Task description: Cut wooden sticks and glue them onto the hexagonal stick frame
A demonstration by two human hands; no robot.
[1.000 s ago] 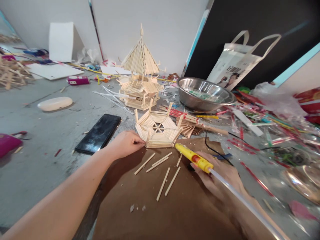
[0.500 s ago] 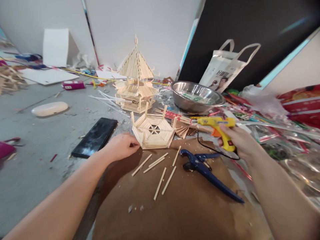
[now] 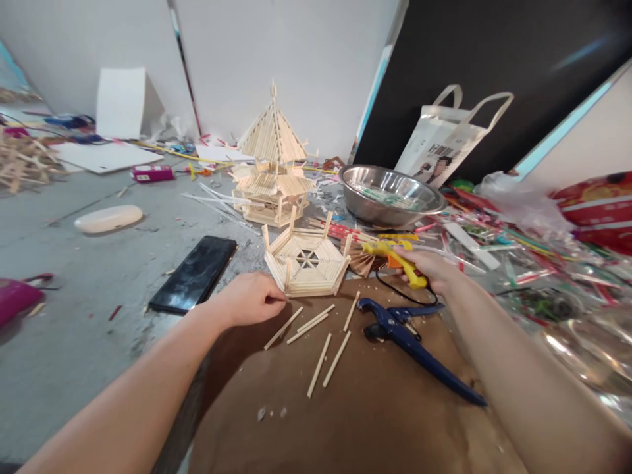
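Nearest me, I record six loose sticks (image 3: 336, 359) on a brown sheet (image 3: 345, 434), with a blue cutter (image 3: 419, 355) to their right. My left hand (image 3: 254, 299) has its fingers curled nearly closed at the near left corner of the hexagonal stick frame (image 3: 316, 280); I cannot tell whether they pinch it. The frame lies just right of those fingers, its wider span running left to right, posts upright. The left hand is the nearer; my right hand (image 3: 434, 268) sits apart on the right, fingers wrapped round the yellow glue gun (image 3: 382, 249), nozzle pointing left towards the frame. Beyond, a metal basin (image 3: 365, 209) contains green and pale pieces, too small to identify. Farther back stands a tote bag (image 3: 432, 141), contents hidden.
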